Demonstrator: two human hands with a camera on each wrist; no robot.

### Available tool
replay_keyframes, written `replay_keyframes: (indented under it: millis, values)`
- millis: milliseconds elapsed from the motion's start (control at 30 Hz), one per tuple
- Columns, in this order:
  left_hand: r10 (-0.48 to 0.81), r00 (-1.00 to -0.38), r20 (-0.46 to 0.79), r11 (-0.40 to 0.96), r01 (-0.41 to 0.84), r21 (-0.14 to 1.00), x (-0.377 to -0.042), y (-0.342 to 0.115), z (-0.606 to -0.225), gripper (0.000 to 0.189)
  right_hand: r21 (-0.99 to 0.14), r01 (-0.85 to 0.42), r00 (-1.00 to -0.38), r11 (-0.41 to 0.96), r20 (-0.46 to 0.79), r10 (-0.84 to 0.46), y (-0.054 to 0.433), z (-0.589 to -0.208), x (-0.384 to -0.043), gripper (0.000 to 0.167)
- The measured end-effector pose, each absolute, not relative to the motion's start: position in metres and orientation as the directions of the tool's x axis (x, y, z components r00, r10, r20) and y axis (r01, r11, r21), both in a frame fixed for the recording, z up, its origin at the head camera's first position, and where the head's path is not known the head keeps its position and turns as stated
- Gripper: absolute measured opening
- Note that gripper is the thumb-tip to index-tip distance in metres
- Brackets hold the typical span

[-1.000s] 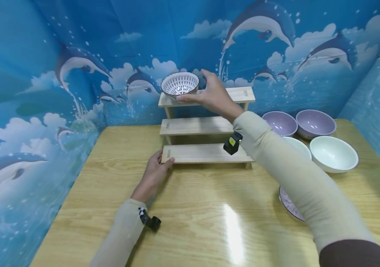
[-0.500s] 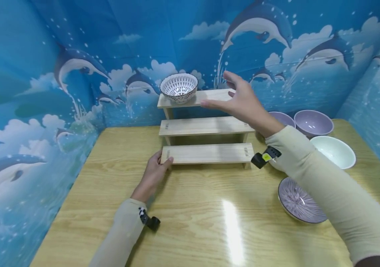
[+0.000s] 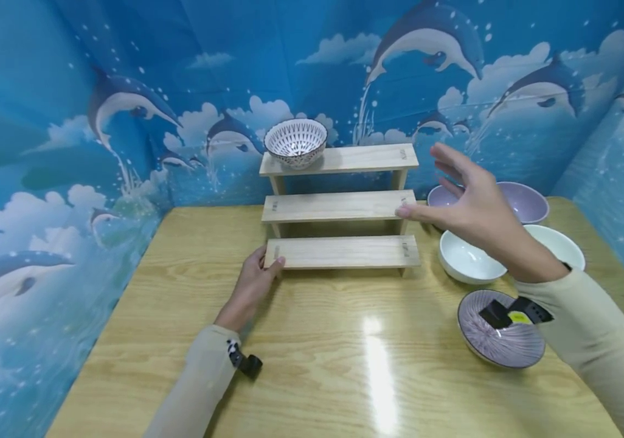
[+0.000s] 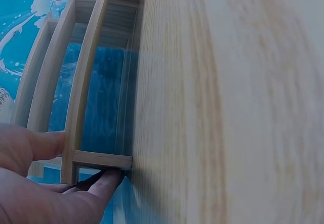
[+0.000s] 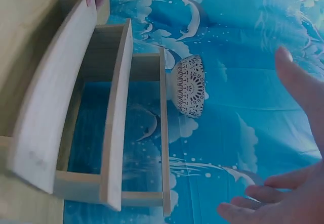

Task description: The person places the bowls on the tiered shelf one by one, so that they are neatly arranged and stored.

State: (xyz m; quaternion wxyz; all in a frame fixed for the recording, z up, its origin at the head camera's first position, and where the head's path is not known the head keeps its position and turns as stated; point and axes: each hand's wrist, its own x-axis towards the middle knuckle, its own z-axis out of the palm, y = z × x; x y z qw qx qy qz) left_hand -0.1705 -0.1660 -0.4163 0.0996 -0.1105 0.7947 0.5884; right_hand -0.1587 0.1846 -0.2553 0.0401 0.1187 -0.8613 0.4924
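A three-tier wooden shelf (image 3: 339, 205) stands on the table against the backdrop. My left hand (image 3: 252, 281) grips the left end of its lowest tier; in the left wrist view the thumb (image 4: 48, 145) lies on the board and fingers reach beneath. On the top tier, at the left end, sits a black-and-white patterned bowl (image 3: 296, 143), its side pattern visible in the right wrist view. My right hand (image 3: 476, 210) is in the air right of the shelf, fingers spread and holding nothing. Behind and below it are purple and pale green bowls, partly hidden.
On the table's right side are two plain purple bowls (image 3: 525, 201), a pale green bowl (image 3: 468, 258) with another (image 3: 561, 243) beside it, and a purple-streaked bowl (image 3: 500, 350) nearer the front. A dolphin-print backdrop (image 3: 290, 61) encloses the wooden table (image 3: 312, 365).
My right hand has let go of the patterned bowl on the top tier and moved right and down, over toward the other bowls. The left hand has stayed on the shelf.
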Motion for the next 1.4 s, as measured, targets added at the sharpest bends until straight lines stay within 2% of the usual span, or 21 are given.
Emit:
replay_keyframes:
  millis: [400,667,1133,1400]
  values:
    - [-0.071,-0.949,-0.308,0.301,-0.315,0.900,-0.169,-0.167,-0.414,0.066,-0.802,-0.138,-0.990,0.582,0.120,-0.069,0.234,-0.280,-0.109,0.106]
    - [-0.057,-0.954,-0.293,0.293,-0.297,0.909,-0.170,-0.170,-0.417,0.065,-0.779,-0.196,-0.979,0.596,0.192,-0.071,0.260,-0.306,-0.092,0.106]
    - [-0.054,-0.961,-0.270,0.291,-0.274,0.917,-0.167,-0.167,-0.416,0.064,-0.742,-0.059,-0.998,0.668,0.046,-0.038,0.299,-0.355,-0.057,0.112]
    - [-0.051,-0.960,-0.275,0.301,-0.278,0.912,-0.167,-0.164,-0.415,0.063,-0.772,-0.022,-0.999,0.635,-0.005,-0.040,0.312,-0.385,-0.038,0.112]
